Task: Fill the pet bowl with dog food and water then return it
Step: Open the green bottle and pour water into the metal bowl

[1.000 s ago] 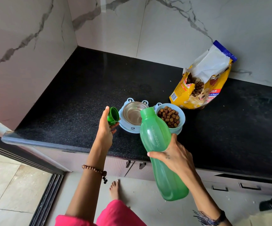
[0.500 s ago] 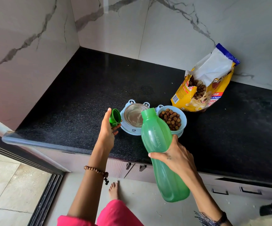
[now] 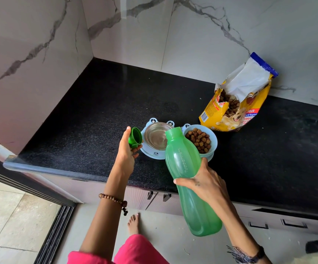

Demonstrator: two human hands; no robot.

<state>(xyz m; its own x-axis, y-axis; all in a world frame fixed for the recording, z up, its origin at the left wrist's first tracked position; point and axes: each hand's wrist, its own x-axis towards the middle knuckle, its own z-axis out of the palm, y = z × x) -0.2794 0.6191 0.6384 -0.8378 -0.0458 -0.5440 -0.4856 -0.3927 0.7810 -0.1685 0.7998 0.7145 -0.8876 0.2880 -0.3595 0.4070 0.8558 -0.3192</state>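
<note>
On black counter [image 3: 101, 103] near the front edge: torn food bag [image 3: 236, 103] lies open by the wall. Right hand [image 3: 205, 181] wraps green bottle [image 3: 184, 168], tilted, mouth over the pet bowl [image 3: 155, 154]. Steel dish [image 3: 157, 136] beside kibble dish [image 3: 199, 140]. Left hand [image 3: 126, 151] pinches cap [image 3: 135, 137].

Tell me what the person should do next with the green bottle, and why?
Probably tip the green bottle a bit further so water runs into the steel bowl. Its open mouth already hangs over that bowl, the cap is off in the left hand, and the other bowl already holds kibble. How much water is in the steel bowl is unclear.
</note>
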